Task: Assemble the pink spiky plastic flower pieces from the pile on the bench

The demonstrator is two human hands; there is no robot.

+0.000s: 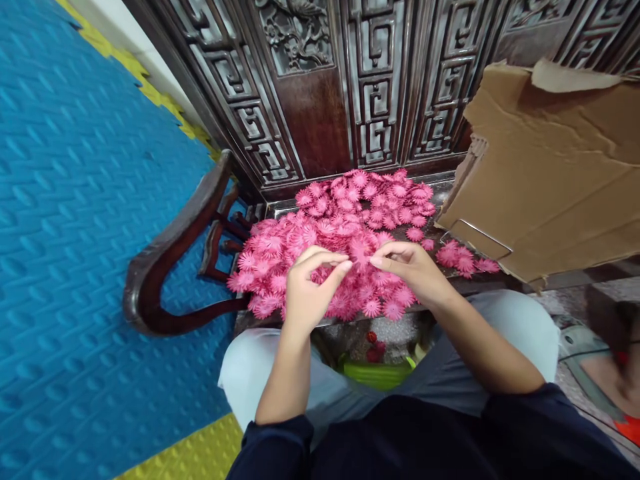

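Observation:
Between my fingertips, above a heap, is one small pink flower-shaped piece (359, 251) with thin pointed petals. My left hand (311, 285) pinches thumb to forefinger at the piece's left edge. At its right edge, my right hand (417, 272) does the same with its fingers curled. A thick heap of like pink flower pieces (270, 250) covers the dark wooden bench seat (443, 193) under and behind both hands. The heap's pink blends with the held piece, so its exact outline is hard to make out.
A torn cardboard sheet (555, 173) leans at right, with several pink pieces beside its lower edge. The curved wooden armrest (143, 287) stands at left, and a carved wooden panel (313, 120) rises behind. Below, between my knees, sits a green plastic object (375, 375). Blue matting (75, 200) covers the left floor.

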